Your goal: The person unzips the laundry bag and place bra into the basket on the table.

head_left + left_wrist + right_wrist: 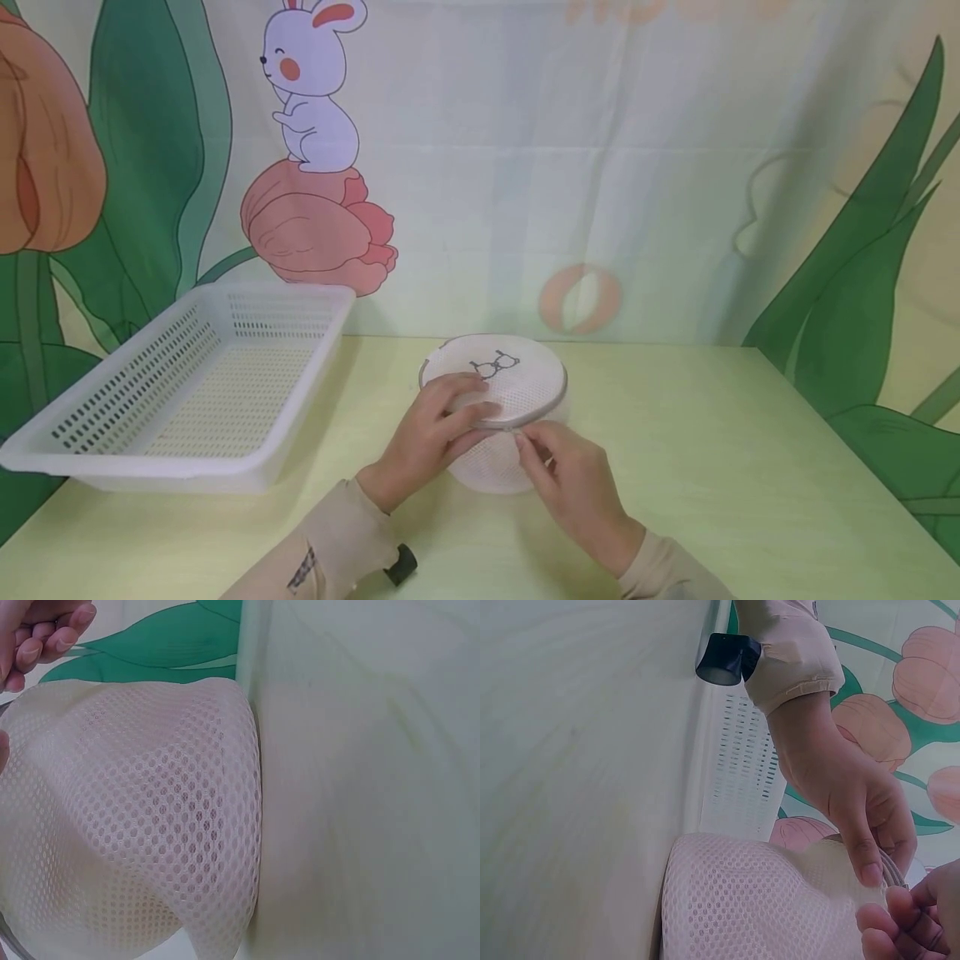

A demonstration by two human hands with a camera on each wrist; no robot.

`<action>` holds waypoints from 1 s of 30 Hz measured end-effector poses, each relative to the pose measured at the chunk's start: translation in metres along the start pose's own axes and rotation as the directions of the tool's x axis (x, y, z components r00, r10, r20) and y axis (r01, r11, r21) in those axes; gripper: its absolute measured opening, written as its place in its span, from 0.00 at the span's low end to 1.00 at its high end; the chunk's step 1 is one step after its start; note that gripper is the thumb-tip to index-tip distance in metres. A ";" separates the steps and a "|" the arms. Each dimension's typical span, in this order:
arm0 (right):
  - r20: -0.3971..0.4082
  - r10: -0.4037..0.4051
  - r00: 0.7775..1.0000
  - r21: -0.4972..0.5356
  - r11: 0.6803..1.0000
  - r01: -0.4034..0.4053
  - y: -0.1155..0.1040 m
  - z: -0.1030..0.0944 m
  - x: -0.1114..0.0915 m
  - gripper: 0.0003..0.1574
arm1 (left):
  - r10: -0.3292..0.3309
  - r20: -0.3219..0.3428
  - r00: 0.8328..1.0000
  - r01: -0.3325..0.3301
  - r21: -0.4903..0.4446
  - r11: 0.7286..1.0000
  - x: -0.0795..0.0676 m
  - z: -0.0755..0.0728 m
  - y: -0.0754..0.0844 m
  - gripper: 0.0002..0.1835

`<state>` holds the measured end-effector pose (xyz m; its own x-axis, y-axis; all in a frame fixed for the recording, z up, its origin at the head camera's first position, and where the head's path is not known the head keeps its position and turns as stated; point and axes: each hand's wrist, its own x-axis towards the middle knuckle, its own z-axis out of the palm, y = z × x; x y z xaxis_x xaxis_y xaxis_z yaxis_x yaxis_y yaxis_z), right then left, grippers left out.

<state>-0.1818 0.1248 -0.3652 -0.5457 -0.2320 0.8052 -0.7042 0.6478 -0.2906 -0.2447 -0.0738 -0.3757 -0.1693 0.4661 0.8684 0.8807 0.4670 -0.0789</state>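
A round white mesh laundry bag stands upright on the table, its flat lid edged by a grey zipper and printed with a dark line drawing. My left hand grips the near left rim, fingers on the lid and thumb beneath the edge. Just to the right, my right hand pinches the zipper pull at the front of the rim; its fingertips hide most of the pull. In the right wrist view, the thumb of the left hand presses close beside the zipper. Soft, dented mesh sides fill the left wrist view.
To the left, a white slotted plastic basket sits on the pale table. A printed curtain with a rabbit and tulips hangs behind the table. A black wrist device shows by the left sleeve.
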 end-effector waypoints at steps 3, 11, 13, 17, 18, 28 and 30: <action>0.005 0.003 1.000 -0.001 1.000 -0.003 0.000 0.000 0.000 0.05 | 0.000 0.003 1.000 0.000 0.004 1.000 -0.001 0.000 -0.001 0.13; 0.018 0.016 1.000 -0.009 1.000 -0.016 0.000 -0.002 0.002 0.04 | -0.008 0.004 1.000 0.008 0.011 1.000 0.000 -0.002 -0.002 0.16; 0.022 0.022 1.000 -0.009 1.000 -0.021 0.000 -0.002 0.002 0.04 | -0.011 0.007 1.000 0.011 0.012 1.000 0.000 -0.003 -0.002 0.16; 0.021 0.024 0.999 -0.008 1.000 -0.024 0.001 -0.002 0.001 0.04 | -0.018 0.010 1.000 0.018 0.016 1.000 -0.001 -0.003 -0.002 0.16; 0.020 0.024 0.999 -0.007 1.000 -0.024 0.001 -0.002 0.001 0.04 | -0.018 0.009 1.000 0.018 0.019 1.000 -0.001 -0.003 -0.003 0.16; 0.019 0.028 0.999 -0.012 1.000 -0.027 0.002 -0.004 0.002 0.05 | -0.012 0.004 1.000 0.012 0.029 1.000 -0.002 -0.003 -0.005 0.15; 0.016 0.027 1.000 -0.012 1.000 -0.027 0.001 -0.004 0.002 0.05 | -0.010 0.002 1.000 0.010 0.028 1.000 -0.002 -0.003 -0.006 0.14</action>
<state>-0.1823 0.1281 -0.3615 -0.5719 -0.2263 0.7885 -0.6837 0.6627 -0.3056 -0.2485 -0.0795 -0.3759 -0.1792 0.4624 0.8684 0.8663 0.4925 -0.0835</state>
